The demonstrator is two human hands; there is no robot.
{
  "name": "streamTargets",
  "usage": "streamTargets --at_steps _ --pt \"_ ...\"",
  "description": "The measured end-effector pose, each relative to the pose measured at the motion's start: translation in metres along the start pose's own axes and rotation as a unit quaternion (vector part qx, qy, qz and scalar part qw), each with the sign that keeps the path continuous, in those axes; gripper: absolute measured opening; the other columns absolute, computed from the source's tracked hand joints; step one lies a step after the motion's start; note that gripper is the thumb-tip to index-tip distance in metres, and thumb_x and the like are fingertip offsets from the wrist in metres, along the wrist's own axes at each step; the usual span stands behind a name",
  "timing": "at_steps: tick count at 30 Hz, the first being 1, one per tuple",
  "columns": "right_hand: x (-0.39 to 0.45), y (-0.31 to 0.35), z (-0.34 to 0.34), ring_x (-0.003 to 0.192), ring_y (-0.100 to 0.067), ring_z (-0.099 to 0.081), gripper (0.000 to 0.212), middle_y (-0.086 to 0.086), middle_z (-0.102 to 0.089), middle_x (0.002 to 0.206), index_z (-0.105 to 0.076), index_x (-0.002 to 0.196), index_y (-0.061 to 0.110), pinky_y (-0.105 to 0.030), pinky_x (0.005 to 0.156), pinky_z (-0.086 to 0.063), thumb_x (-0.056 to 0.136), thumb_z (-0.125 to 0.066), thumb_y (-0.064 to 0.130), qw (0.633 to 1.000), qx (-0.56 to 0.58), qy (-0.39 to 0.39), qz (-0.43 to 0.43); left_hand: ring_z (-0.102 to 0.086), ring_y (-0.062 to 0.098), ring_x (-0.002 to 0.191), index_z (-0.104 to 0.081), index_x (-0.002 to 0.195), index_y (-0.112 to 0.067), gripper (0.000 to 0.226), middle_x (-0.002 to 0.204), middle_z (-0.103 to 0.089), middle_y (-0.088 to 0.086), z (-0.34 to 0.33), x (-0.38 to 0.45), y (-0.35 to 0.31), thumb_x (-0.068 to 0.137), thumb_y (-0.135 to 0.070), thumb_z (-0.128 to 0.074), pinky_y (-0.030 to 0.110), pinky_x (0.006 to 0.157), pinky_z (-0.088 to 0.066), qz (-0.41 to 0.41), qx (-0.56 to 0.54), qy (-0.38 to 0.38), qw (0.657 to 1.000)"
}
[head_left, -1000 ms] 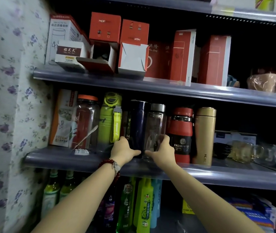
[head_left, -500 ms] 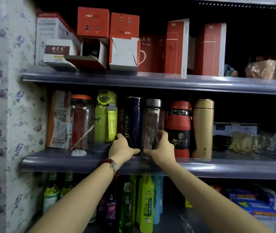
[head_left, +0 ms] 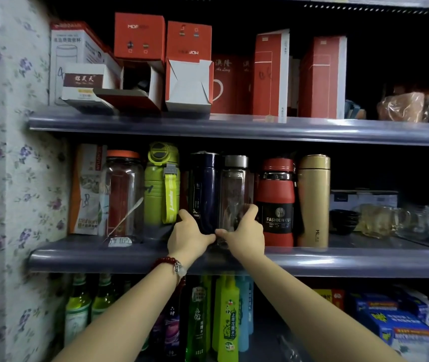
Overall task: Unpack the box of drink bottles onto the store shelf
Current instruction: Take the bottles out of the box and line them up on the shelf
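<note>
On the middle shelf (head_left: 364, 262) a row of drink bottles stands upright. My left hand (head_left: 188, 235) wraps the base of a dark blue bottle (head_left: 205, 184). Right beside it, my right hand (head_left: 244, 232) grips the bottom of a clear bottle with a silver cap (head_left: 235, 184). The two bottles stand side by side and both rest on the shelf. To their left are a lime green bottle (head_left: 162, 184) and a clear jar with an orange lid (head_left: 123, 192). A red bottle (head_left: 276, 199) and a gold flask (head_left: 313, 199) stand to their right.
The upper shelf (head_left: 234, 128) carries red and white cartons, some open. Glass mugs (head_left: 380, 220) and dark bowls sit at the right of the middle shelf. Green and blue bottles (head_left: 227, 314) fill the lower shelf. A floral wall (head_left: 4, 178) closes off the left.
Both hands stay on the same two bottles at the shelf's front. The view has shifted slightly, and my thumbs now meet in front of the bottle bases.
</note>
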State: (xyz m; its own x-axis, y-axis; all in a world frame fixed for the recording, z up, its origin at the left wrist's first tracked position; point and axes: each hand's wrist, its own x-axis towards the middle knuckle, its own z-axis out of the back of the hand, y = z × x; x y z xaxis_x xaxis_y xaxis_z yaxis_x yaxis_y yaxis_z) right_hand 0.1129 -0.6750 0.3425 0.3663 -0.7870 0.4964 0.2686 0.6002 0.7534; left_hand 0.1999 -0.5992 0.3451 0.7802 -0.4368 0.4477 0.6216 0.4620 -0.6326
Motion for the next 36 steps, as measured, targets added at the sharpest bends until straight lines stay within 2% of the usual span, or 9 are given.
streamTargets --at_steps 6,10,14,21,26,30,36 --pt "0.004 0.001 0.008 0.097 -0.031 -0.063 0.075 -0.014 -0.06 0.114 -0.028 0.129 0.014 -0.034 0.074 -0.051 0.075 -0.08 0.023 0.999 0.027 0.021 -0.011 -0.065 0.03 0.097 -0.03 0.127 -0.007 0.083 0.116 -0.061 0.013 -0.003 -0.004 -0.001 0.07 -0.044 -0.078 0.035 0.061 -0.051 0.019 -0.001 -0.032 0.999" --pt "0.004 -0.001 0.019 0.085 -0.023 -0.059 0.064 -0.012 -0.061 0.112 -0.035 0.121 0.013 -0.023 0.065 -0.048 0.076 -0.079 0.018 0.997 0.05 0.051 0.006 -0.062 0.03 0.102 -0.042 0.12 -0.009 0.076 0.119 -0.059 0.012 -0.002 -0.006 -0.002 0.067 -0.05 -0.078 0.037 0.067 -0.054 0.017 0.014 -0.029 0.999" --pt "0.004 -0.002 0.025 0.088 -0.02 -0.055 0.065 -0.01 -0.059 0.114 -0.036 0.125 0.013 -0.026 0.072 -0.045 0.076 -0.079 0.016 0.996 0.058 0.071 0.01 -0.062 0.029 0.1 -0.044 0.117 -0.009 0.078 0.117 -0.059 0.011 0.003 -0.004 0.002 0.063 -0.053 -0.079 0.035 0.066 -0.053 -0.002 0.007 -0.012 1.0" --pt "-0.001 -0.003 0.022 0.083 -0.022 -0.06 0.06 -0.007 -0.061 0.104 -0.035 0.12 0.014 -0.029 0.068 -0.047 0.077 -0.077 0.021 0.998 0.027 0.051 0.028 -0.064 0.027 0.097 -0.044 0.115 -0.01 0.074 0.115 -0.062 0.01 0.001 -0.002 0.007 0.064 -0.052 -0.079 0.033 0.063 -0.053 -0.025 -0.015 -0.004 1.0" --pt "-0.001 -0.004 0.025 0.084 -0.021 -0.058 0.062 -0.009 -0.063 0.11 -0.035 0.124 0.013 -0.028 0.069 -0.047 0.078 -0.076 0.022 0.998 0.022 0.05 0.028 -0.062 0.023 0.088 -0.046 0.111 -0.01 0.071 0.108 -0.064 0.008 0.004 -0.001 0.007 0.063 -0.049 -0.081 0.03 0.061 -0.05 -0.033 -0.034 0.009 0.999" --pt "-0.007 -0.006 0.027 0.099 -0.027 -0.063 0.066 -0.013 -0.061 0.119 -0.036 0.127 0.009 -0.029 0.074 -0.048 0.079 -0.077 0.027 0.998 0.001 0.044 0.035 -0.057 0.019 0.08 -0.047 0.11 -0.01 0.073 0.104 -0.064 0.006 0.006 -0.004 0.009 0.062 -0.054 -0.079 0.028 0.057 -0.048 -0.045 -0.011 0.005 0.999" --pt "-0.015 -0.003 0.033 0.1 -0.028 -0.064 0.06 -0.012 -0.061 0.114 -0.047 0.123 0.007 -0.029 0.073 -0.048 0.079 -0.077 0.034 0.996 -0.065 0.025 0.047 -0.064 0.026 0.09 -0.041 0.12 -0.002 0.076 0.107 -0.063 0.012 0.007 -0.011 0.002 0.074 -0.054 -0.071 0.029 0.055 -0.044 -0.054 0.044 0.017 0.997"
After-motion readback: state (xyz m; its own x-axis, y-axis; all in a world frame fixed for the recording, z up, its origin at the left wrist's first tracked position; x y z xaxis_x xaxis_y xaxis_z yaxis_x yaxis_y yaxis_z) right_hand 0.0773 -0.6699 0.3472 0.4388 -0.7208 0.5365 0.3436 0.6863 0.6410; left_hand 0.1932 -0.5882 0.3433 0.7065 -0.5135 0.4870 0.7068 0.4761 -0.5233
